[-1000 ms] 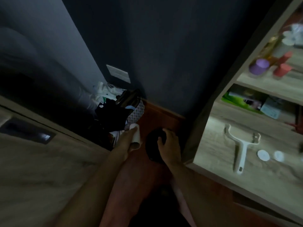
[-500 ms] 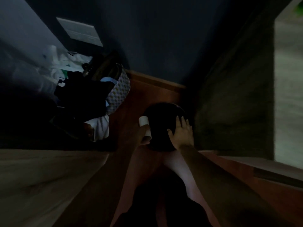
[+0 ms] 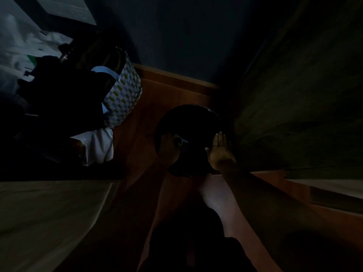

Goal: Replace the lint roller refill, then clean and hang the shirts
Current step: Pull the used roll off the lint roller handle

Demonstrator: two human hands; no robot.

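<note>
Although the light is very poor, the used roll core (image 3: 179, 143) can be made out as a small pale tube end in the left hand (image 3: 168, 149), held just over the near left rim of the round black bin (image 3: 188, 124) on the floor. The fingers appear curled round the tube, though the dimness hides exactly how they lie. The tube sits over the bin's mouth, which suggests the person means to drop it in as rubbish before fitting a new refill. The right hand (image 3: 221, 149) lies flat against the bin's right side, fingers straight and together, apparently steadying the bin or its lid so the opening stays put.

The bin stands in a tight corner: the dark wall (image 3: 186, 36) is behind it and the side of a wooden cabinet (image 3: 294, 95) is just beside it on the right, so the right hand has little room there. To the left, a strip of bare wooden floor (image 3: 145, 114) separates the bin from a patterned basket (image 3: 125, 95) heaped with dark clothes (image 3: 64, 95). That strip, and the floor nearer the person's legs, is the free way out for both arms.
</note>
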